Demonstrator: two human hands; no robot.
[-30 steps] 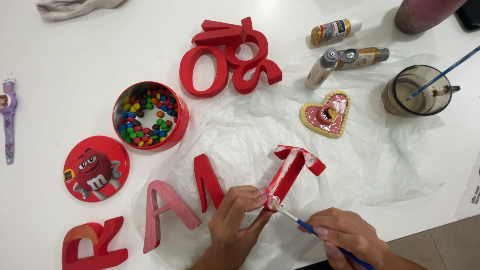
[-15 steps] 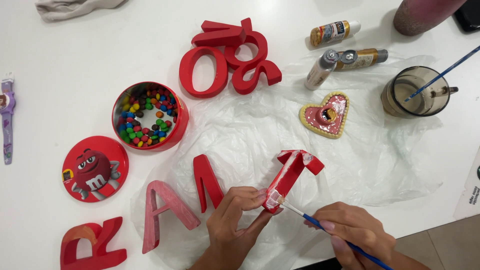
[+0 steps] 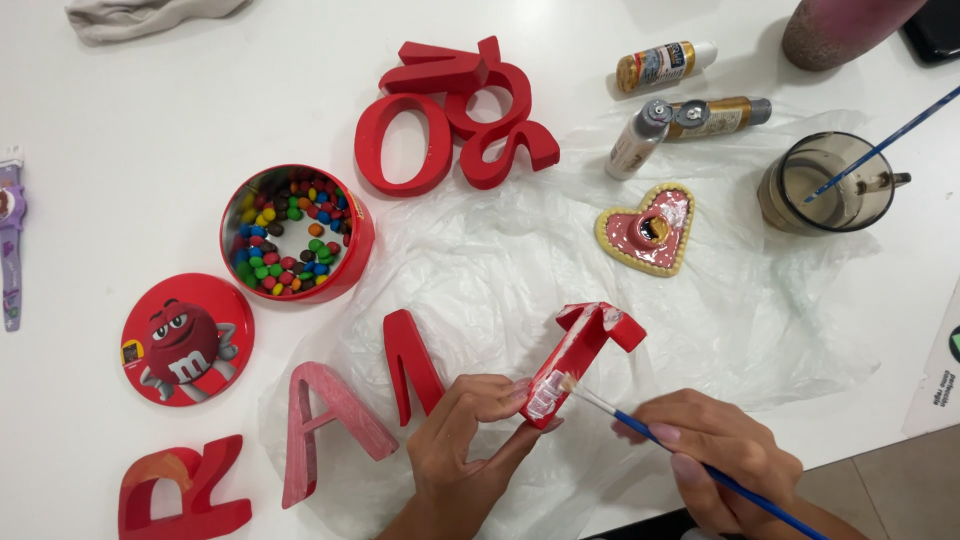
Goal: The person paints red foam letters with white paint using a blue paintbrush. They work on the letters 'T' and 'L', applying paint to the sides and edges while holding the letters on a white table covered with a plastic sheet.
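Tilted red letter T (image 3: 590, 345), white-streaked, brush-tipped (image 3: 566, 381)

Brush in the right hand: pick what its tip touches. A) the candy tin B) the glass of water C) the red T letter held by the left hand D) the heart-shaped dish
C: the brush in the right hand has its tip on the white-painted edge of the red T letter, which the left hand steadies on the plastic sheet.
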